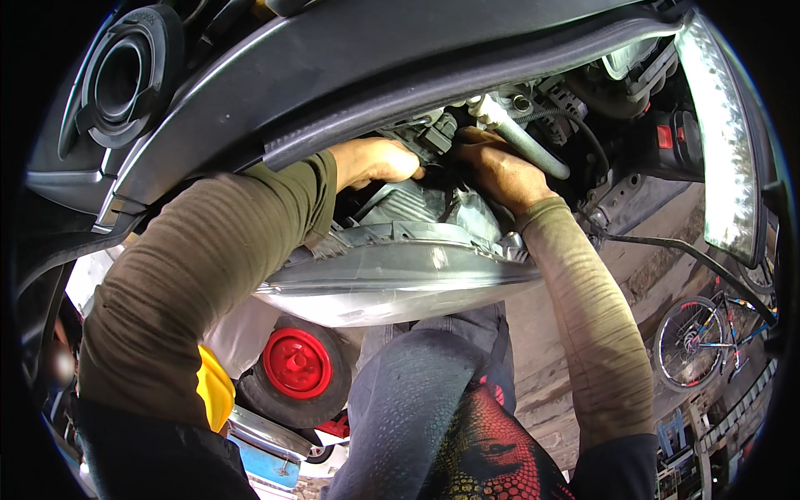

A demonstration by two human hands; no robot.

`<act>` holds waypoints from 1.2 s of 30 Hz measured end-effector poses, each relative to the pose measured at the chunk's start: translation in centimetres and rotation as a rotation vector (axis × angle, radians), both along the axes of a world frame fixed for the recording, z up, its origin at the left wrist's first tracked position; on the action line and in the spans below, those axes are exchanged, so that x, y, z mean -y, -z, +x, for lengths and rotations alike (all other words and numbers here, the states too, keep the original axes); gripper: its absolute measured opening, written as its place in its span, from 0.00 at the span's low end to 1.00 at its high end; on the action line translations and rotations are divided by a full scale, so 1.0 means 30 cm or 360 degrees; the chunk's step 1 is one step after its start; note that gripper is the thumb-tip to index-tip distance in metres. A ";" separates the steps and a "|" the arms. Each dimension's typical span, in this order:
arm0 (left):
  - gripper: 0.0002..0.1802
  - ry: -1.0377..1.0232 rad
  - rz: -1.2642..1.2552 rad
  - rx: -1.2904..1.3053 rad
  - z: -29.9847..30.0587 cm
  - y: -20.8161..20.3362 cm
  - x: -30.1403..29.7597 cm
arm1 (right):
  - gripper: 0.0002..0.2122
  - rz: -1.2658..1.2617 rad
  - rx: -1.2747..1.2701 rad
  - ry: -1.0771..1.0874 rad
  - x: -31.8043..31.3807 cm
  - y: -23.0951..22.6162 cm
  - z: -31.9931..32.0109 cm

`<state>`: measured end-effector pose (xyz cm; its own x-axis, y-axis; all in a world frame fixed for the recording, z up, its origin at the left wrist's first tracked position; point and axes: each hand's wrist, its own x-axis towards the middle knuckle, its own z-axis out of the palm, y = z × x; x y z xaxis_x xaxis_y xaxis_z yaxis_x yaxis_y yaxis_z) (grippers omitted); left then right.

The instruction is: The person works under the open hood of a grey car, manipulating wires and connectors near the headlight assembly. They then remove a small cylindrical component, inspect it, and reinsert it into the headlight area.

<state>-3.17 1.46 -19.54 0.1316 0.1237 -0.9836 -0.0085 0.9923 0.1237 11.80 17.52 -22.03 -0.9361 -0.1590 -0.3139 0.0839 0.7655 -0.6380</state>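
Note:
Both arms, in long olive-brown sleeves, reach into a car's engine bay behind a headlight (400,283) with a clear lens. My left hand (375,162) is bent inward over the back of the headlight housing (404,204); its fingertips are mostly hidden. Close beside it is a dark electrical connector (437,136). My right hand (504,175) reaches down under a pale grey hose (529,142), its fingers lost in shadow among the parts. Whether either hand grips anything does not show.
A black rubber-edged panel (467,67) arches above the hands. At the right a bright LED light strip (718,133) stands beside the bay. Below are a wheel with a red rim (297,363), a yellow object (215,388) and a bicycle (692,343).

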 end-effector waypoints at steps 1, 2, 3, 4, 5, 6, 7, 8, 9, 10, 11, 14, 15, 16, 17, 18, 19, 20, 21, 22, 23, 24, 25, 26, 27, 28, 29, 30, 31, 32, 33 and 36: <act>0.34 0.0017 -0.0001 -0.0008 0.001 0.001 -0.001 | 0.17 0.0035 0.0065 -0.0009 -0.002 -0.014 0.003; 0.34 0.0024 -0.0001 -0.0018 0.002 0.001 -0.002 | 0.18 0.0069 0.0129 -0.0019 -0.003 -0.029 0.007; 0.34 0.0035 0.0002 -0.0025 0.003 0.000 -0.002 | 0.19 0.0087 0.0131 -0.0022 0.001 -0.039 0.009; 0.34 0.0052 0.0011 -0.0035 0.003 0.000 -0.002 | 0.19 0.0062 0.0158 0.0007 0.004 -0.047 0.011; 0.34 0.0064 0.0024 -0.0047 0.004 0.000 -0.002 | 0.20 0.0023 0.0127 0.0042 0.005 -0.052 0.012; 0.34 0.0074 0.0038 -0.0057 0.004 0.001 -0.002 | 0.20 -0.0017 0.0097 0.0076 0.006 -0.053 0.014; 0.34 0.0060 0.0051 -0.0052 0.003 0.002 0.000 | 0.19 -0.0089 0.0105 0.0094 0.005 -0.050 0.015; 0.34 0.0062 0.0062 -0.0043 0.003 0.003 0.001 | 0.19 -0.0061 0.0107 0.0069 0.003 -0.043 0.015; 0.34 0.0068 0.0072 -0.0034 0.002 0.005 0.001 | 0.19 -0.0039 0.0073 0.0052 -0.001 -0.034 0.017; 0.34 0.0078 0.0077 -0.0031 0.002 0.007 0.002 | 0.19 0.0017 0.0088 0.0037 -0.004 -0.022 0.019; 0.35 0.0083 0.0070 -0.0032 0.002 0.008 0.001 | 0.19 -0.0037 0.0034 -0.0019 -0.013 -0.008 0.019; 0.34 0.0003 0.0002 -0.0044 0.005 0.011 -0.001 | 0.15 0.0026 -0.0055 -0.0118 -0.019 0.038 0.022; 0.33 0.0015 0.0006 -0.0037 0.003 0.010 0.000 | 0.11 0.0233 -0.0037 -0.0219 -0.018 0.054 0.020; 0.33 0.0025 0.0015 -0.0036 0.004 0.011 0.000 | 0.10 0.0373 -0.0073 -0.0339 -0.018 0.068 0.018; 0.33 0.0036 0.0022 -0.0036 0.004 0.012 -0.001 | 0.09 0.0511 -0.0109 -0.0460 -0.023 0.080 0.014; 0.33 0.0046 0.0025 -0.0037 0.004 0.013 0.002 | 0.08 0.0656 -0.0157 -0.0572 -0.023 0.086 0.014; 0.32 0.0065 0.0014 -0.0037 0.005 0.015 0.000 | 0.08 0.0659 -0.0371 -0.0640 -0.023 0.089 0.014; 0.32 0.0083 0.0011 -0.0032 0.005 0.017 0.002 | 0.07 0.0529 -0.0448 -0.0527 -0.023 0.088 0.015; 0.32 0.0097 0.0020 -0.0026 0.005 0.020 0.003 | 0.07 0.0528 -0.0559 -0.0398 -0.015 0.086 0.016; 0.33 0.0110 0.0027 -0.0019 0.006 0.023 0.006 | 0.08 -0.0040 -0.0037 0.0088 -0.011 0.078 0.021; 0.34 0.0112 0.0027 -0.0004 0.005 0.027 0.005 | 0.09 -0.0130 0.0012 0.0256 -0.001 0.073 0.021; 0.35 0.0113 0.0019 -0.0005 0.001 0.028 0.008 | 0.09 -0.0184 0.0033 0.0368 0.003 0.066 0.020; 0.35 0.0089 0.0052 -0.0010 0.005 0.028 0.012 | 0.09 -0.0100 -0.0146 0.0338 0.018 0.065 0.017; 0.36 0.0064 0.0102 -0.0012 0.009 0.029 0.012 | 0.09 0.0018 -0.0204 0.0232 0.022 0.067 0.010; 0.36 0.0039 0.0128 0.0012 0.005 0.033 0.016 | 0.10 0.0186 -0.0404 0.0037 0.026 0.073 0.005; 0.36 0.0044 0.0143 0.0003 0.012 0.039 0.007 | 0.11 0.0383 -0.0474 -0.0241 0.021 0.088 -0.013; 0.36 0.0054 0.0147 -0.0007 0.015 0.043 0.008 | 0.11 0.0339 -0.0335 -0.0209 0.023 0.096 -0.009; 0.36 0.0071 0.0150 -0.0014 0.020 0.046 0.006 | 0.12 0.0300 -0.0197 -0.0171 0.015 0.108 -0.013; 0.36 0.0088 0.0151 -0.0025 0.020 0.048 0.006 | 0.13 0.0015 0.0137 0.0183 0.025 0.123 -0.012; 0.36 0.0110 0.0152 -0.0036 0.020 0.047 0.006 | 0.12 -0.0179 0.0288 0.0401 0.023 0.135 -0.015; 0.36 0.0141 0.0160 -0.0056 0.018 0.044 0.006 | 0.11 -0.0401 0.0379 0.0612 0.025 0.145 -0.016; 0.34 0.0214 0.0169 -0.0071 0.002 0.030 0.015 | 0.10 -0.0564 0.0276 0.0689 0.024 0.144 -0.009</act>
